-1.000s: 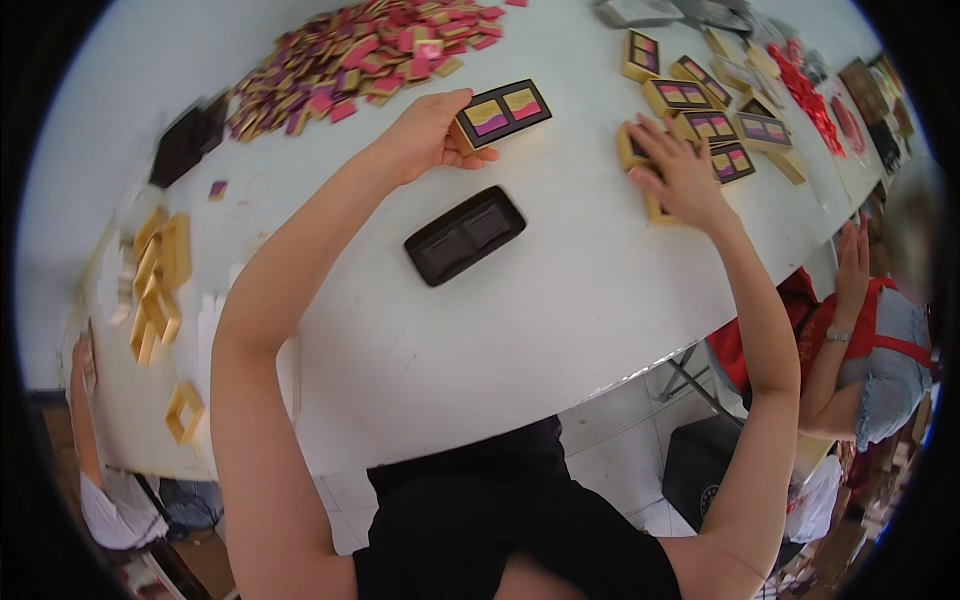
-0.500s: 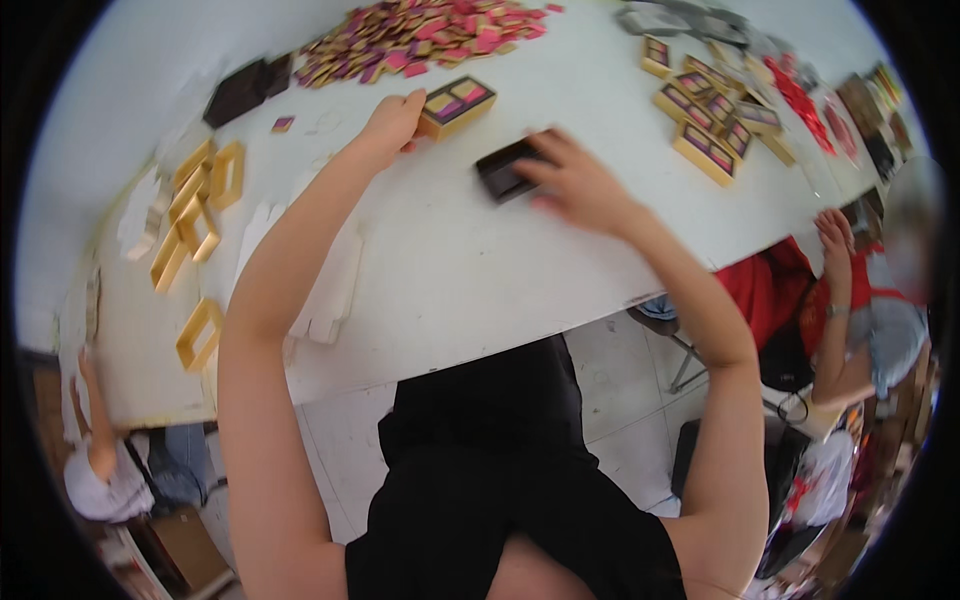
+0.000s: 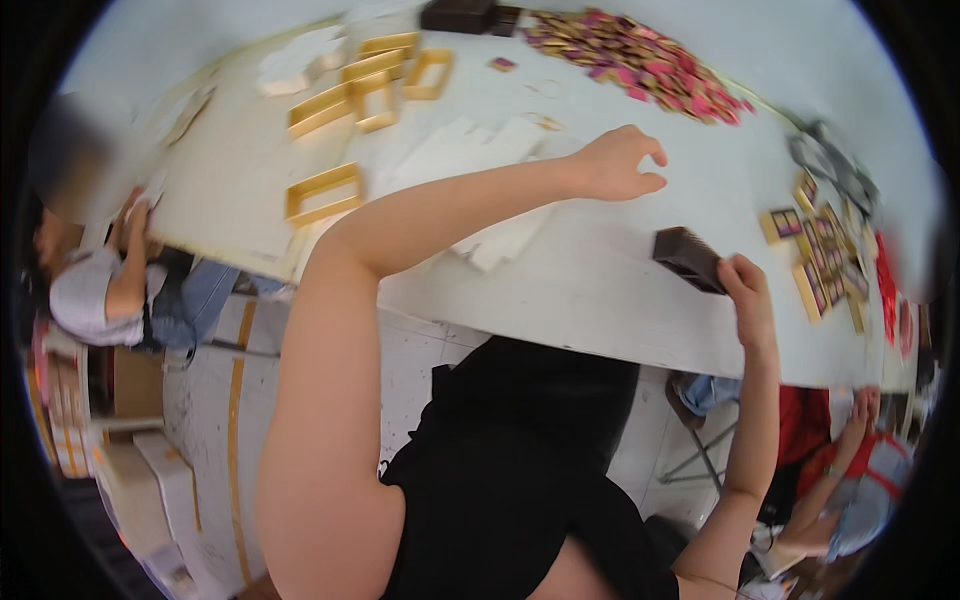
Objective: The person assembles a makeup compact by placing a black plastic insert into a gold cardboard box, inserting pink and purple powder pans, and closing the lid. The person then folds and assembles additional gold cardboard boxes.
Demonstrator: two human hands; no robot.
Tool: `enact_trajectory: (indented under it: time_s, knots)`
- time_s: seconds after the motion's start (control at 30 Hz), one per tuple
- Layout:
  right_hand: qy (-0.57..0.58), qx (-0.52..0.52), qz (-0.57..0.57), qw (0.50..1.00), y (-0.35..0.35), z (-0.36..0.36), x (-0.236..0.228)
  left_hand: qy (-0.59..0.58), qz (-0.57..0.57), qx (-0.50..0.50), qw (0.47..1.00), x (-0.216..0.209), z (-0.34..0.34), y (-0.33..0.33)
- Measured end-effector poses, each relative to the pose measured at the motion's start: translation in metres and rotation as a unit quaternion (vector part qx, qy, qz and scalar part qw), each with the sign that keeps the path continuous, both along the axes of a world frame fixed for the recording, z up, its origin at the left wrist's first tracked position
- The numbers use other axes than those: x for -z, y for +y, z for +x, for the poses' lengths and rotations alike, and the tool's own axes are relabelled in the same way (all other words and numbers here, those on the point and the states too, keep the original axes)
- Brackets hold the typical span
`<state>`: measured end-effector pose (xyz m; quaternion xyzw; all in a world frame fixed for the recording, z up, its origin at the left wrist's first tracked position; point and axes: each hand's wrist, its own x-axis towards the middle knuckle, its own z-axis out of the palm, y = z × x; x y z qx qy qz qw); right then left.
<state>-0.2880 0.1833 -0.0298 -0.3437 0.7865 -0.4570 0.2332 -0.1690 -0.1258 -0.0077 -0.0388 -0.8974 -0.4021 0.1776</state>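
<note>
My right hand (image 3: 748, 300) grips one end of a dark brown rectangular tray (image 3: 690, 262), fingers wrapped round its edge, just above the white table. The tray is tilted, and its inside is hard to make out. My left hand (image 3: 625, 165) is empty, thumb and fingers apart, over the table to the left of the tray. Beyond it lies a large heap of small square pieces (image 3: 640, 65) in pink, purple and gold. To the right, several filled gold boxes (image 3: 822, 255) with dark insides are piled loosely.
Several empty gold box frames (image 3: 373, 98) lie at the left, one gold frame (image 3: 324, 194) nearer the edge. White card pieces (image 3: 470, 160) lie under my left forearm. Dark brown trays (image 3: 460, 16) sit at the back. A person (image 3: 95, 275) is at the left, another (image 3: 850, 480) at the right.
The filled gold box has left my left hand, which is now empty. My right hand has lifted the dark tray and holds it by its end. The view has swung to the left.
</note>
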Motion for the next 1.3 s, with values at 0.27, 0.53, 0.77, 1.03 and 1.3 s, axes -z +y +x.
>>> enact_trajectory:
  time_s: [0.27, 0.53, 0.77, 1.03, 1.3]
  knots:
    - [-0.138, 0.038, -0.071, 0.987, -0.058, 0.028, -0.017, -0.183, -0.377, -0.347, 0.839, -0.012, 0.268, -0.152]
    - [-0.074, -0.014, -0.046, 0.996, -0.105, 0.029, -0.004, -0.267, -0.228, -0.492, 0.797, 0.007, 0.327, -0.182]
    - [-0.272, 0.052, -0.074, 0.958, -0.082, 0.034, -0.026, -0.369, -0.270, -0.493, 0.740, 0.000, 0.279, -0.241]
    - [-0.151, 0.110, 0.056, 0.981, -0.044, 0.006, -0.014, -0.135, -0.189, -0.357, 0.905, 0.039, 0.280, -0.334]
    - [0.388, -0.080, 0.049, 0.917, -0.051, 0.009, -0.016, -0.171, -0.377, -0.370, 0.832, 0.044, 0.298, -0.384]
